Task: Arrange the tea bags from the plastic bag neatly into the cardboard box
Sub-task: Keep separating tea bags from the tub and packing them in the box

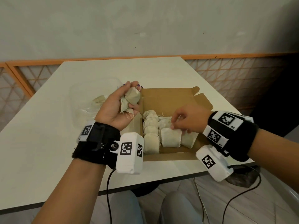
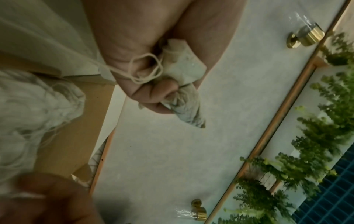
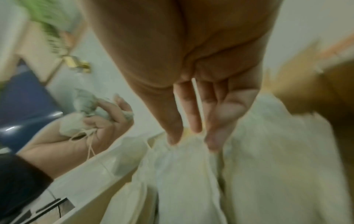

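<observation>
My left hand [image 1: 129, 96] is raised, palm up, beside the left edge of the open cardboard box [image 1: 168, 156] and grips a crumpled bunch of tea bags [image 1: 131, 99] whose strings hang down. The left wrist view shows that bunch of tea bags [image 2: 184, 66] in the curled fingers. Rows of cream tea bags [image 1: 151, 135] fill the box. My right hand [image 1: 174, 123] reaches into the box, and its thumb and fingers [image 3: 216, 130] pinch the top edge of one standing tea bag [image 3: 184, 163]. The clear plastic bag [image 1: 87, 109] lies left of the box with a tea bag [image 1: 99, 100] inside.
The box stands near the front right corner of a white table [image 1: 48, 143], its lid [image 1: 166, 99] folded back. An orange lattice rail [image 1: 19, 73] runs behind the table. Cables [image 1: 242, 194] hang below the table's front edge, over my knees.
</observation>
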`<state>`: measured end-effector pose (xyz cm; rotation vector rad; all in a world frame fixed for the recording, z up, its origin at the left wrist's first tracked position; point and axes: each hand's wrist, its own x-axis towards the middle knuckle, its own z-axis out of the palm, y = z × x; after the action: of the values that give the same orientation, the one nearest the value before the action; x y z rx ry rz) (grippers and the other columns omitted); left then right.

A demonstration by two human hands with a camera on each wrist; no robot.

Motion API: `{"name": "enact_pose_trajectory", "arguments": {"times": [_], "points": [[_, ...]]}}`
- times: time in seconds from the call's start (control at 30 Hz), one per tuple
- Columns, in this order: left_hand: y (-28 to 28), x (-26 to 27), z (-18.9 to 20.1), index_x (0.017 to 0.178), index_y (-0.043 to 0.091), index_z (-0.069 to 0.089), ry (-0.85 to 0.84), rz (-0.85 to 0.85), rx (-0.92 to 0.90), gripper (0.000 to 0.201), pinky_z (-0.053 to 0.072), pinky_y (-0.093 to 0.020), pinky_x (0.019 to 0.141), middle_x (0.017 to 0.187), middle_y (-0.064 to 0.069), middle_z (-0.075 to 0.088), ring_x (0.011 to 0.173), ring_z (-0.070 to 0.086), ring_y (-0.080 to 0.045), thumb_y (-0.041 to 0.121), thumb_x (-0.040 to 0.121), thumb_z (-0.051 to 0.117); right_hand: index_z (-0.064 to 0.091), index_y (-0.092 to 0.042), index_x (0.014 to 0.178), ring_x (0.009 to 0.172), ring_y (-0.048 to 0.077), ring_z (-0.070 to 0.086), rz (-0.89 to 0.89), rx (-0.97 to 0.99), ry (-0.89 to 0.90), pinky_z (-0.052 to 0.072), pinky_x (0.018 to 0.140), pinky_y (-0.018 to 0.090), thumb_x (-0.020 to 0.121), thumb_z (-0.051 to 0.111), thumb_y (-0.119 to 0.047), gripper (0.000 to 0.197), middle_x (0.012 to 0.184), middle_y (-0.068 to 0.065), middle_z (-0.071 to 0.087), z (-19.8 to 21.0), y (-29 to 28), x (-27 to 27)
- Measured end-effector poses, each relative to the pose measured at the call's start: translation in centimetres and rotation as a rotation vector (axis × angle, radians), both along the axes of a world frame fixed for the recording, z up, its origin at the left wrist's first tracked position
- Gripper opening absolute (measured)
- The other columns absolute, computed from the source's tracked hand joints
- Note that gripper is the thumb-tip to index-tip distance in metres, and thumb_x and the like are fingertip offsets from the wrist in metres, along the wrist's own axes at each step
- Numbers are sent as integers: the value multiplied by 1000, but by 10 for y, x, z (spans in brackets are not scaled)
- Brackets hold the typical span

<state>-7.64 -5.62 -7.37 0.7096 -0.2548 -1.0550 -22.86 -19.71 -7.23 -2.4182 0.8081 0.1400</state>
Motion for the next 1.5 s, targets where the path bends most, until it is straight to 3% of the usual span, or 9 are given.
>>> {"name": "enact_pose_trajectory", "arguments": {"times": [0.1, 0.27, 0.4, 0.57, 0.67, 0.77, 1.1, 1.37, 1.5], "points": [[6, 4, 5, 93, 13, 62, 74, 7, -38, 21, 36, -10, 42, 79, -2, 64, 64, 62, -9, 26, 97, 45, 59, -17, 105, 82, 14, 62, -28, -120, -236, 49, 69, 23, 81, 67, -37, 32, 90, -1, 66, 14, 10, 4], [4, -1, 1, 94, 15, 60, -74, 28, 13, 18, 41, -11, 48, 84, -1, 65, 69, 64, -8, 23, 98, 44, 52, -13, 110, 70, 12, 67, -46, 416, -552, 54, 58, 24, 82, 67, -34, 38, 94, 5, 63, 28, 47, 27], [12, 10, -1, 92, 16, 59, -38, 121, -2, 13, 41, -12, 44, 91, -1, 60, 77, 61, -8, 20, 96, 48, 58, -15, 86, 69, 15, 66, 131, 301, -267, 50, 51, 18, 88, 60, -16, 3, 82, 9, 67, 14, 60, 48], [31, 28, -5, 88, 15, 60, 63, 193, -6, 13, 39, -11, 43, 85, -1, 60, 73, 55, -8, 19, 95, 51, 67, -7, 100, 39, 1, 53, 294, 81, 65, 38, 37, 10, 90, 54, -12, 17, 50, -7, 58, -1, 71, 67], [37, 32, -8, 87, 15, 61, 94, 190, -26, 14, 39, -11, 44, 85, -1, 60, 69, 57, -9, 20, 95, 50, 65, -5, 112, 40, -2, 56, 363, -60, 164, 37, 34, 11, 88, 55, -11, 26, 66, -3, 59, -3, 82, 76], [37, 35, -9, 88, 15, 62, 119, 189, -43, 16, 40, -11, 44, 86, -1, 60, 68, 58, -9, 20, 96, 49, 61, -13, 120, 83, 12, 64, 513, -268, 292, 37, 47, 13, 91, 51, -14, 31, 108, 1, 66, -5, 91, 79], [40, 39, -10, 89, 15, 61, 179, 162, -86, 16, 39, -11, 42, 78, -1, 64, 60, 65, -12, 21, 97, 48, 63, -16, 115, 104, 18, 57, 702, -397, 152, 41, 81, 22, 87, 59, -20, 28, 121, -1, 60, -16, 105, 76], [40, 41, -9, 88, 16, 61, 209, 148, -82, 17, 38, -11, 43, 82, -1, 64, 60, 65, -12, 22, 97, 48, 63, -6, 109, 97, 24, 61, 649, -411, 172, 47, 83, 30, 90, 55, -22, 27, 107, 8, 66, -20, 107, 79], [40, 38, -9, 90, 16, 61, 190, 159, -97, 18, 40, -11, 44, 82, 0, 64, 66, 64, -12, 24, 97, 47, 70, -10, 96, 67, -5, 56, 393, -142, -156, 42, 61, 11, 82, 69, -24, 20, 85, -6, 67, 5, 93, 65]]}}
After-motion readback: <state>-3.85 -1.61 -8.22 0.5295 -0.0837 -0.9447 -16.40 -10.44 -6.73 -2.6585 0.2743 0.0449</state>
